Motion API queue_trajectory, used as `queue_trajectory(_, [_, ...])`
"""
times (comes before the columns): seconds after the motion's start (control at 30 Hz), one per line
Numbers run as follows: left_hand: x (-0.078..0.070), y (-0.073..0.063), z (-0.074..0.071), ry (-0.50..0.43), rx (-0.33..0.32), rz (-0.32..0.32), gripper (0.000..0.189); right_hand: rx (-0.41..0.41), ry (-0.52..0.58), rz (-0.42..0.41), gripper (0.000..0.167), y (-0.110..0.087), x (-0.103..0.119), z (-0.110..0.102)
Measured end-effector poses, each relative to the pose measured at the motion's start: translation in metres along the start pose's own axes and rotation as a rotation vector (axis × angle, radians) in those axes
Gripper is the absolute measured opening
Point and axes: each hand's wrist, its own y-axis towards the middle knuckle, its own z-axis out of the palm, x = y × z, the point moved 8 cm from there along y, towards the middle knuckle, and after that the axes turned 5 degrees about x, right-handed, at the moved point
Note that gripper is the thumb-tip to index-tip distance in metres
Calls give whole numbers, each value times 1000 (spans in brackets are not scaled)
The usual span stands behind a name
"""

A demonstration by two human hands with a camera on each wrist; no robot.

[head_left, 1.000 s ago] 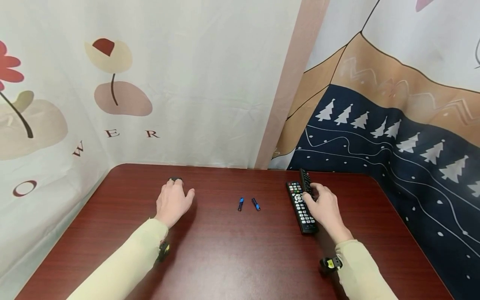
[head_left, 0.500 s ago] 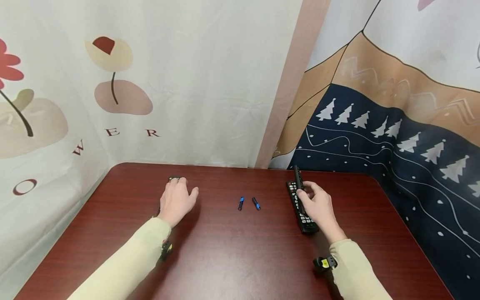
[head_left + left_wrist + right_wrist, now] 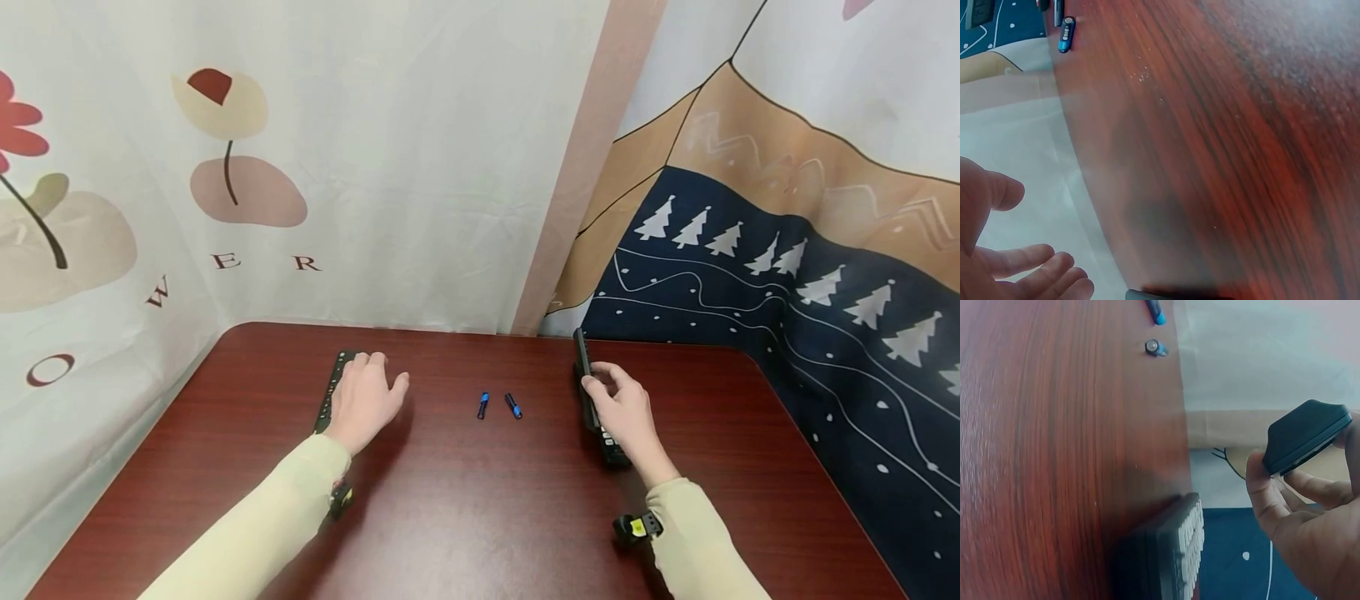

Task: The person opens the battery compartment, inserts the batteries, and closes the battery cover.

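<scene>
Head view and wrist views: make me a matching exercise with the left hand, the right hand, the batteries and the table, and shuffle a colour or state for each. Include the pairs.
Column one:
1. Left hand
2. Right hand
3. Batteries
4. Table

Column two:
A. Reddish brown
B. Grips a remote
C. Blue and black
D. Fingers loose, holding nothing

Right pairs: 1-D, 2-B, 3-C, 4-A.

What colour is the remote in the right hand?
The remote looks black, clearest in the right wrist view.
</scene>
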Motion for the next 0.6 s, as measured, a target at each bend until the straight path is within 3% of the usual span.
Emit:
queue_trajectory(0.33, [-11, -1, 0, -3, -12, 18, 49, 20, 111, 30, 34, -2, 2, 13])
queue_trajectory(0.6, [-24, -4, 0, -14, -24, 55, 47, 78, 269, 80, 36, -3, 5, 28])
